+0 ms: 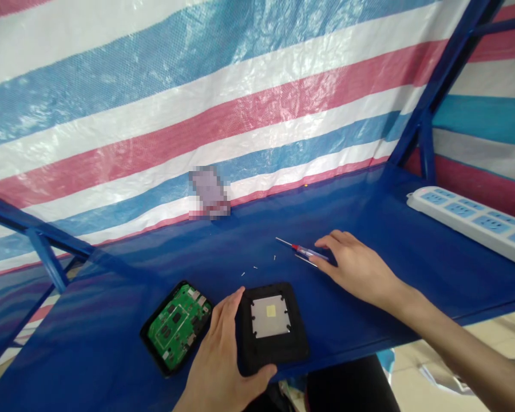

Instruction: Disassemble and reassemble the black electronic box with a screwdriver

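My left hand (pixel 223 349) grips a square black plastic cover (pixel 298 337) at its left side, with the fingers along the edge and the thumb at the near corner. A silvery metal plate (pixel 261 323) with a small pale-yellow pad (pixel 270 311) sits in the cover. To the left lies a black case half (pixel 145 337) holding a green circuit board (pixel 175 320). My right hand (pixel 356 266) has thumb and fingers around the handle of a screwdriver (pixel 300 250), whose red collar and thin shaft point left. Several small screws (pixel 255 267) lie beyond the cover.
A white power strip (pixel 476 220) with light-blue sockets lies on the right of the blue table (pixel 347 206). Striped plastic sheeting (pixel 240 126) hangs behind, between blue frame posts (pixel 429 97). A blurred-out rectangular item (pixel 209 191) stands at the back edge.
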Motion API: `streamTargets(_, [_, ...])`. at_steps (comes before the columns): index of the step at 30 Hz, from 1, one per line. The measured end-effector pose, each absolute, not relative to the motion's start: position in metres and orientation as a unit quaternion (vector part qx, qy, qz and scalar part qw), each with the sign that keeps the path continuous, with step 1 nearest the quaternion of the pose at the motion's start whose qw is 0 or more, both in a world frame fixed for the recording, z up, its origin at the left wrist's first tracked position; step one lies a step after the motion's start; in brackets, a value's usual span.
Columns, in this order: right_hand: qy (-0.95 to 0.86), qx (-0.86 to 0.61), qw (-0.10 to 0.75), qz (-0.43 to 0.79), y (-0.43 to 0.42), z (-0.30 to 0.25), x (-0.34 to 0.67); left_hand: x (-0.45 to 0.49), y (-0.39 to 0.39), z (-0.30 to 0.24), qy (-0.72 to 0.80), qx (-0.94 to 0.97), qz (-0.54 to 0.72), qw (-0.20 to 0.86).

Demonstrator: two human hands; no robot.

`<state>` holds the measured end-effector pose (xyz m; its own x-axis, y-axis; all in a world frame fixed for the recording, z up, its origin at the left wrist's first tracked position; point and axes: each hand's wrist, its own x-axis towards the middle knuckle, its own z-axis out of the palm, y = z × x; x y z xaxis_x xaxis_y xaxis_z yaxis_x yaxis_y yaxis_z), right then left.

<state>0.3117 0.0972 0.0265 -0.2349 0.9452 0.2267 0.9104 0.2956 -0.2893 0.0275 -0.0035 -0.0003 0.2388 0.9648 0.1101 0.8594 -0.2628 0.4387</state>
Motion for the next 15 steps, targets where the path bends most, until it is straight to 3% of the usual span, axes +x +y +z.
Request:
streamTargets(3, [-0.786,-0.597,0.152,0.051,0.108,0.023,0.316,0.026,-0.005,-0.004,0.596,0.766,0.188,0.149])
streamTargets(7, [-0.768,-0.607,0.186,0.083,0.113,0.019,0.319,0.026,-0.006,-0.006,0.608,0.756,0.193,0.146])
streamTargets(15, [-0.534,-0.531,0.530,0.390,0.128,0.034,0.318,0.026,-0.007,-0.005,0.605,0.758,0.195,0.146])
